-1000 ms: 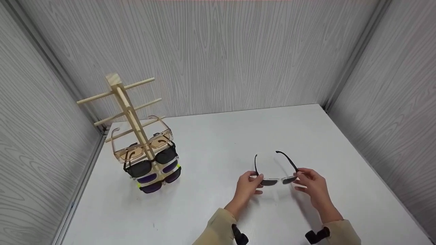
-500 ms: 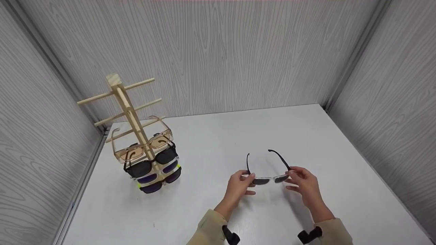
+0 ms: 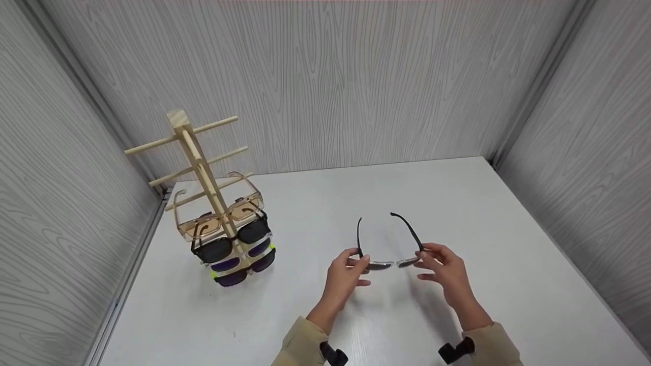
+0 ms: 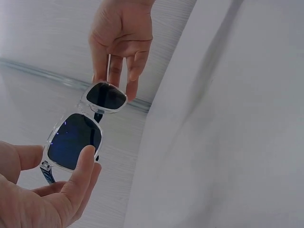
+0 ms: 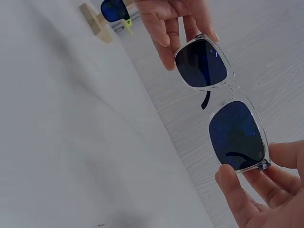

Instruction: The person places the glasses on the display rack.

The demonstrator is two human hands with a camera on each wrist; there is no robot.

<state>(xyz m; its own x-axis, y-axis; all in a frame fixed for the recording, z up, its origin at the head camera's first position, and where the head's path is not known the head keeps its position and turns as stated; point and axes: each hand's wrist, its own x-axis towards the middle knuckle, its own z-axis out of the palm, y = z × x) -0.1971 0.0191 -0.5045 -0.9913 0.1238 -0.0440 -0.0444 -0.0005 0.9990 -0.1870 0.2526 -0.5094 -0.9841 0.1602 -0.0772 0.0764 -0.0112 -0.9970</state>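
Note:
A pair of sunglasses with a clear frame, dark bluish lenses and black temples is held up over the white table between both hands, temples unfolded and pointing away. My left hand pinches the left end of the frame near the hinge, thumb toward me. At the other end, my right hand pinches the right hinge corner between thumb and fingers. The left wrist view shows the near lens with a fingertip at its lower edge. In the right wrist view, the other lens is likewise gripped at its corner.
To the left stands a wooden eyewear rack with crossbars. Several pairs hang on its lower bars, with tan-tinted glasses uppermost and black sunglasses below them. Its upper bars are bare. Grey wood-grain panels enclose the white table.
Both hands have moved left and slightly away from me, carrying the sunglasses with them. The lenses look flatter in the head view, which has itself shifted a little.

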